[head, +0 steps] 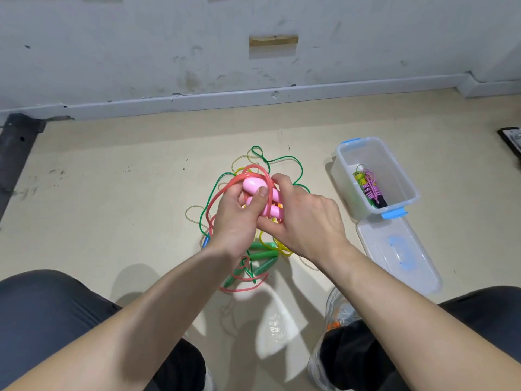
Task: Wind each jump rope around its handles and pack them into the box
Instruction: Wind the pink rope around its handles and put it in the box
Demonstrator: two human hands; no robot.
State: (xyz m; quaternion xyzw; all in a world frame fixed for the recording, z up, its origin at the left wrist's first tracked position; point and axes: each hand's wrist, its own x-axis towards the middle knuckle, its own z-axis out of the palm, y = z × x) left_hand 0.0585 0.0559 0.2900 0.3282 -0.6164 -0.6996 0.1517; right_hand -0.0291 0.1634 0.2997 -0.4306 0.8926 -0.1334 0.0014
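- Dark trousers (42,314) on both knees fill the bottom corners of my feed, well to the near side of the box (342,176). A pale shoe (332,309) shows by the right knee.
- Left of the box, I see the left hand (236,218) gripping two smooth, rounded pink handles (255,187) side by side, with the thumb pressed across them and the fingers wrapped beneath.
- The right hand (307,221) meets it from the box side, fingers curled over the handles' far end and thumb tucked under, so it holds the same pair.
- A glossy pink rope (225,189) loops round both hands and trails down onto the beige floor (112,207) toward me.
- Under the hands, still left of the box, lies a loose tangle: a thin green rope (282,158), a yellow rope (283,246), a pale braided cord (191,213) and tapered green handles (263,253).
- The box is clear plastic and rectangular, with blue clips (394,213) at its short ends, and it stands open on the floor.
- Inside it lies one wound bundle (371,189), purple cord wrapped over yellow-green and black parts.
- The clear lid (377,238) lies flat, touching the box's near end. A blue patch shows on it, too smeared for me to read.
- Beyond the box runs a scuffed grey-white wall (141,52) with a grey skirting strip.
- Small pale marks on the floor, toward me from the tangle, are too blurred to read.
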